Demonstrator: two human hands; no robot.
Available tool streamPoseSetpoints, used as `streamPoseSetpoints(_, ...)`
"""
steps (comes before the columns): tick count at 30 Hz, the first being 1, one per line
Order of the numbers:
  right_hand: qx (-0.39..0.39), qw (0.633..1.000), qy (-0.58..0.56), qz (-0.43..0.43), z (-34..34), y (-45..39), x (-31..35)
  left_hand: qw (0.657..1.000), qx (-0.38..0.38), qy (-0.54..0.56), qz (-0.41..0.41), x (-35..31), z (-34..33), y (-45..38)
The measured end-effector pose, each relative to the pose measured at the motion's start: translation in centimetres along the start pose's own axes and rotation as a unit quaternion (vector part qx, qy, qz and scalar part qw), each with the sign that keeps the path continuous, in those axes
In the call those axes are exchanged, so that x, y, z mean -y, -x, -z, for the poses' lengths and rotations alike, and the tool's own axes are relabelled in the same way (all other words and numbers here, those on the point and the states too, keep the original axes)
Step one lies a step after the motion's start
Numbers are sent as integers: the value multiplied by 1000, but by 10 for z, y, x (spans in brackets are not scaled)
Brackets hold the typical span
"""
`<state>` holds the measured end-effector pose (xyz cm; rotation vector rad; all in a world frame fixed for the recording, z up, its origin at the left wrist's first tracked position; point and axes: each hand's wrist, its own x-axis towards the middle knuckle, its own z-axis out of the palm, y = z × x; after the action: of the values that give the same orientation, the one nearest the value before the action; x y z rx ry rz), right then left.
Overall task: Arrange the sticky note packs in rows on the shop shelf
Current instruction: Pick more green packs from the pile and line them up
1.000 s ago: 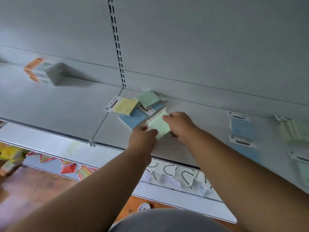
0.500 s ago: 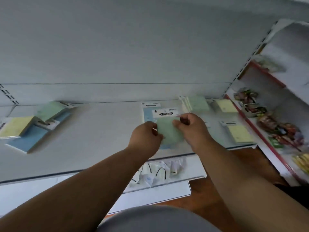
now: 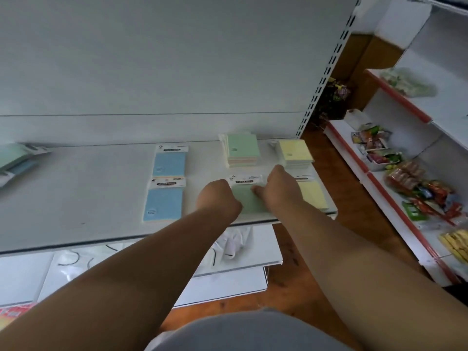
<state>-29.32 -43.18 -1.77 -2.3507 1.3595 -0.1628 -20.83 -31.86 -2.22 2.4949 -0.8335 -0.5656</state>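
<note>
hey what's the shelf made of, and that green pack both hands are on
Shelf: looks like painted sheet metal, matte pale grey, judging by its thin folded front edge and the slotted upright beside it. Green pack: apparently a paper pad with a white printed header card; a clear wrap is possible, but blur hides it.

green pack point(image 3: 249, 202), blue packs point(image 3: 164, 203), white shelf point(image 3: 76, 198)

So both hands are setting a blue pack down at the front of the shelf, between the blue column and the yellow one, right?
Not quite: the pack under the left hand and right hand is green, not blue, as the head view shows. It does sit at the shelf front between the blue packs and yellow packs.
</note>
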Motion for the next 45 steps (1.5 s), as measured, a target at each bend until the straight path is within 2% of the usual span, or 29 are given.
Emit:
streamPoseSetpoints(4, -47, 995, 11, 86, -4, 10, 11, 998, -38, 40, 2, 6, 3, 7)
streamPoseSetpoints(8, -20, 986, -49, 160, -18, 22, 39, 991, -94, 90, 18, 29, 17, 21)
streamPoseSetpoints(12, 11, 973, -97, 207, -34, 31, 90, 984, -147, 94, 38, 70, 52, 27)
streamPoseSetpoints(20, 64, 956, -113, 265, -95, 61, 228, 956, -229, 137, 120, 208, 138, 25)
streamPoseSetpoints(27, 164, 938, -147, 267, -161, 83, 362, 938, -271, 137, 165, 334, 233, 4)
streamPoseSetpoints(29, 192, 937, -164, 244, -178, 83, 393, 946, -259, 113, 158, 359, 252, -6)
streamPoseSetpoints(31, 222, 933, -205, 197, -191, 82, 419, 967, -215, 68, 119, 378, 267, -19)
streamPoseSetpoints(33, 240, 927, -250, 144, -200, 79, 436, 986, -135, 17, 95, 387, 276, -33)
streamPoseSetpoints(36, 275, 911, -302, 63, -207, 72, 451, 994, -16, -31, 100, 388, 278, -49)
streamPoseSetpoints(38, 290, 879, -377, -20, -210, 68, 457, 995, -4, -25, 92, 385, 275, -53)
streamPoseSetpoints(41, 282, 811, -488, -158, -213, 60, 461, 997, -13, 12, 78, 382, 268, -49)
streamPoseSetpoints(45, 269, 782, -512, -234, -219, 50, 462, 998, -25, 25, 44, 387, 258, -49)
